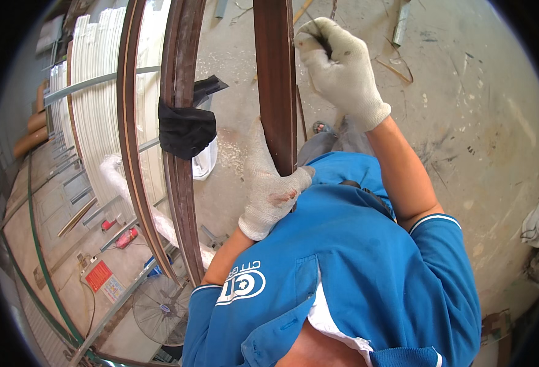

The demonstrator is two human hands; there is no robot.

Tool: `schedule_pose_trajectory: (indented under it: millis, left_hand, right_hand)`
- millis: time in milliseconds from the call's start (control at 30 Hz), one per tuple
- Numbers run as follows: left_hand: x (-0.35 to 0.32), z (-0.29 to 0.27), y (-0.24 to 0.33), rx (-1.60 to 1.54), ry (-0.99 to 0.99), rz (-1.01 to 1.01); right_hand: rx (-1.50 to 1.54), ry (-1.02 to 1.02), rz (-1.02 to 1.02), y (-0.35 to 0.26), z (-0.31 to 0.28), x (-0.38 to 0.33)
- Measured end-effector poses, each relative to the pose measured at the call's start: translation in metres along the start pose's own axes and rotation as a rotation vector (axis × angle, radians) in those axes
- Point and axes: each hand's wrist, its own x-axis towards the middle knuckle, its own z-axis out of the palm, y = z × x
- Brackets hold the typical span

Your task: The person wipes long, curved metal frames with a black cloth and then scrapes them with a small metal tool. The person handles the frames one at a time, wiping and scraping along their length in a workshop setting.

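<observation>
Head view: left hand (pixel 269 189), in a white knit glove, has its fingers wrapped shut around the lower part of an upright dark brown wooden strip (pixel 274 79). Right hand (pixel 338 67), gloved likewise, is closed on a small dark tool (pixel 324 43) held against the strip's upper right edge. Two similar brown strips (pixel 181 122) stand just left, one bearing a black cloth (pixel 187 128). Concrete floor (pixel 465 122) lies below.

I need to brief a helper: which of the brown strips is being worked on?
Start at the blue shirt. The dark brown strip rises just above it. Unlike the two bare curved strips further left, both white-gloved hands touch it: left hand low, right hand high.
</observation>
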Motion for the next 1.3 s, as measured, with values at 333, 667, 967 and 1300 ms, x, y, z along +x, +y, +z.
schedule_pose_trajectory:
  millis: [333, 667, 967, 1300]
  left_hand:
    - [0.004, -0.003, -0.002, -0.050, -0.006, 0.038]
    - [0.003, -0.003, 0.007, -0.132, -0.064, -0.039]
    - [0.007, -0.001, 0.009, -0.063, -0.058, -0.015]
    - [0.004, 0.000, 0.008, -0.118, -0.086, -0.048]
  right_hand:
    - [0.100, 0.042, 0.138, 0.016, -0.033, 0.028]
    - [0.178, 0.085, 0.082, -0.002, 0.027, 0.012]
    - [0.584, -0.195, 0.404, -0.010, 0.017, 0.004]
    - [0.680, -0.156, 0.372, 0.003, 0.028, 0.026]
